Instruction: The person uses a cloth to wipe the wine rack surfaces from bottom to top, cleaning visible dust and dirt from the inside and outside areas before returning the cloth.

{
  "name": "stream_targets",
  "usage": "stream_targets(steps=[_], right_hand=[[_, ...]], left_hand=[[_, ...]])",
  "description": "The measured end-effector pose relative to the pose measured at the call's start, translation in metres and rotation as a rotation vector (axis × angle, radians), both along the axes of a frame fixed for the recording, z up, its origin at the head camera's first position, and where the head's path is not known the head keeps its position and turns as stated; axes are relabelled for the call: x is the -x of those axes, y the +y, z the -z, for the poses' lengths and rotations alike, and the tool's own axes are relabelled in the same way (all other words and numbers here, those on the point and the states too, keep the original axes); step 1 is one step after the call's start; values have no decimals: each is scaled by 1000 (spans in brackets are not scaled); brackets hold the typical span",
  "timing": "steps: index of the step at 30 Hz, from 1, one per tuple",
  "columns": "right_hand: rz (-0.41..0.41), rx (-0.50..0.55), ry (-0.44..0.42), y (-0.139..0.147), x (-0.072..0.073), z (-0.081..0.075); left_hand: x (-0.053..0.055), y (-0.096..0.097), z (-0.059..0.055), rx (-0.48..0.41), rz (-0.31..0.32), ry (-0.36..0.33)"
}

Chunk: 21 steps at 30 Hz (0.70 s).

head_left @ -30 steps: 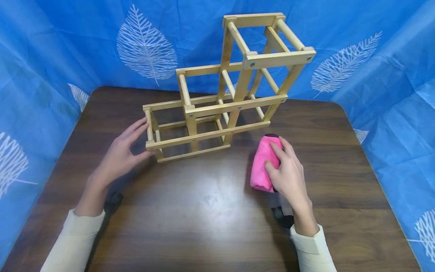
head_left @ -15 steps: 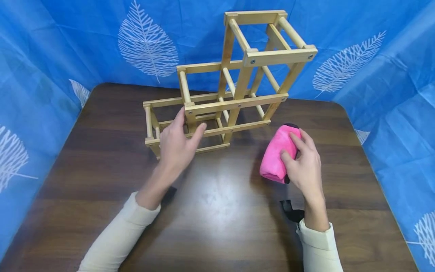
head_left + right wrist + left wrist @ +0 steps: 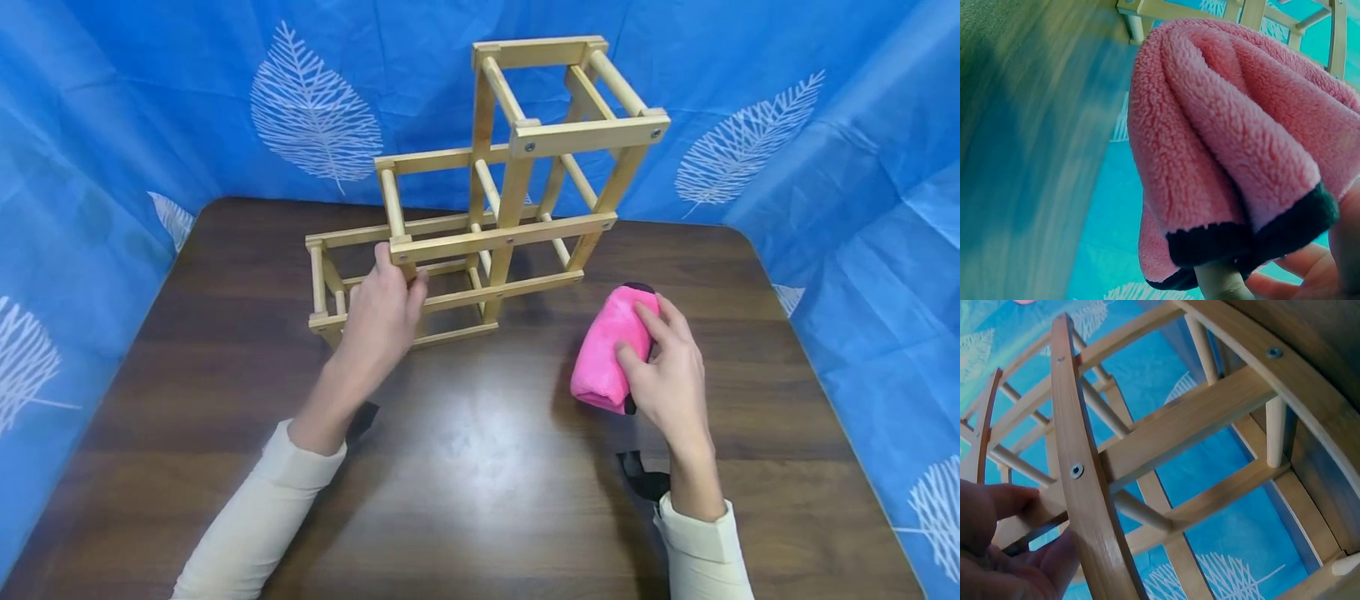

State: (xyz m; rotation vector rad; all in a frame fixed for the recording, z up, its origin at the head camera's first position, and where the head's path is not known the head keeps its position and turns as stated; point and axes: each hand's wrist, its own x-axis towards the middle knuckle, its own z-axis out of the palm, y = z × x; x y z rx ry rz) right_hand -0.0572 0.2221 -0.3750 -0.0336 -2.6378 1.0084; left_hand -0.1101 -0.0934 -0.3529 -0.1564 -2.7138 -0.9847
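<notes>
A stepped wooden rack [image 3: 480, 241] of slats and dowels stands at the back of the table, rising toward the right. My left hand [image 3: 378, 312] grips its upright below the middle tier's front left corner. In the left wrist view, thumb and fingers [image 3: 1013, 501] of that hand pinch a slat from both sides. To the right, my right hand [image 3: 671, 375] holds a folded pink towel [image 3: 611, 350] just above the table, thumb and fingers on its side. The right wrist view shows the fluffy towel [image 3: 1210, 125] in loose folds with black edging, fingers underneath.
The brown wooden table [image 3: 480, 517] has rounded far corners. A blue curtain [image 3: 202, 92] with white leaf prints surrounds it at the back and sides. Black straps [image 3: 643, 482] hang by the wrists.
My left hand has gone from the rack's low left end rightward to the middle tier's upright and closed round it. The right hand has lifted the towel and shifted it slightly right.
</notes>
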Motion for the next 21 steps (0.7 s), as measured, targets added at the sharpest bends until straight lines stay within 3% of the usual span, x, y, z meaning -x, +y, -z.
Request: stream_targets(steps=[11, 21], right_hand=[[2, 3, 26, 2, -2, -6], [2, 25, 49, 7, -7, -10]], left_hand=[[1, -36, -2, -71, 116, 7], [2, -66, 0, -138, 245, 107]])
